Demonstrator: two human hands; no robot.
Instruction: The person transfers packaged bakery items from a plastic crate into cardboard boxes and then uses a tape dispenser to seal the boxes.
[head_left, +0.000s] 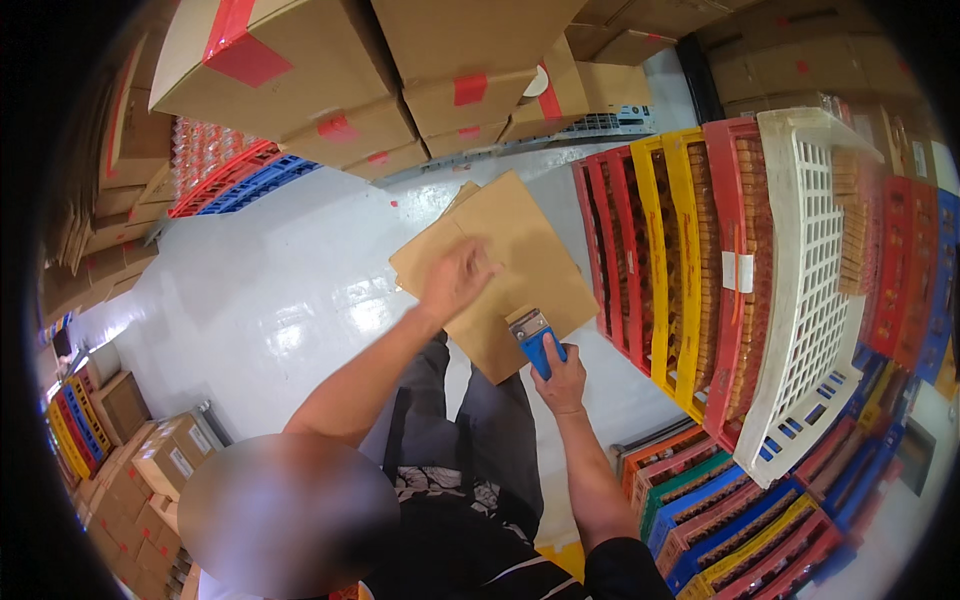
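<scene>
My right hand (559, 379) grips a blue-handled hand tool (536, 341) with a flat metal head, likely a scraper or cutter. Its head meets the near right part of a brown cardboard piece (540, 247). Whether this cardboard is a closed carton or flat sheets, I cannot tell. Another cardboard layer (420, 251) juts out at its left side. Over the left part of the cardboard is my left hand (454, 281), blurred, fingers partly curled. Nothing plainly shows in that hand, and contact with the cardboard is unclear.
Stacked cartons (337, 67) with red tape line the far side. Red and yellow plastic crates (667, 262) holding brown items rise close on the right, beside a white lattice crate (817, 217). More coloured crates (720, 517) stand lower right. Pale shiny floor (255, 277) spreads left.
</scene>
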